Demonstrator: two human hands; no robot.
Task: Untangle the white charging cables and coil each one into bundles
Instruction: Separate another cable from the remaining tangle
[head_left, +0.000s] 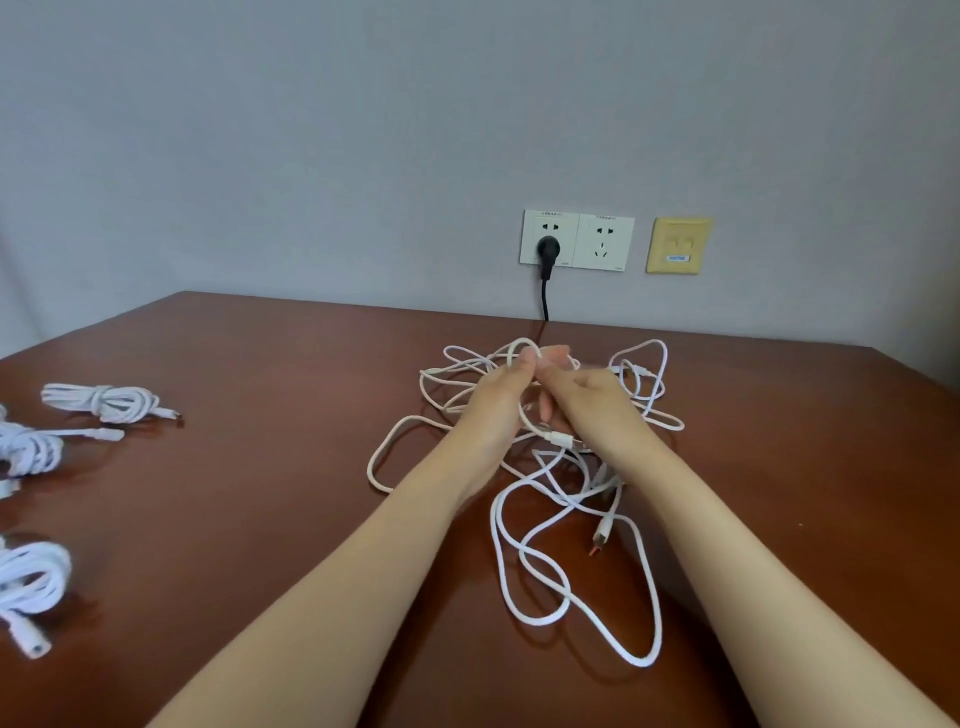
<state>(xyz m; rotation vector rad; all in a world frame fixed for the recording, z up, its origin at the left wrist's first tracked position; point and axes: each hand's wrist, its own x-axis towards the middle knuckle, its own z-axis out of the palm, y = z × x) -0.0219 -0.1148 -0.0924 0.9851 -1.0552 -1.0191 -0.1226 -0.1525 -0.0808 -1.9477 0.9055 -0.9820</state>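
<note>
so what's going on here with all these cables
A person is untangling white charging cables on a brown table. The left hand and right hand both pinch one cable loop at the far side of the loose tangle. Three coiled bundles already lie near the table's left edge.

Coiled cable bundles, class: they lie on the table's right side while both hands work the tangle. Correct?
No. The head view shows the coiled cable bundles on the table's left side; left hand and right hand do work the tangle.
</note>
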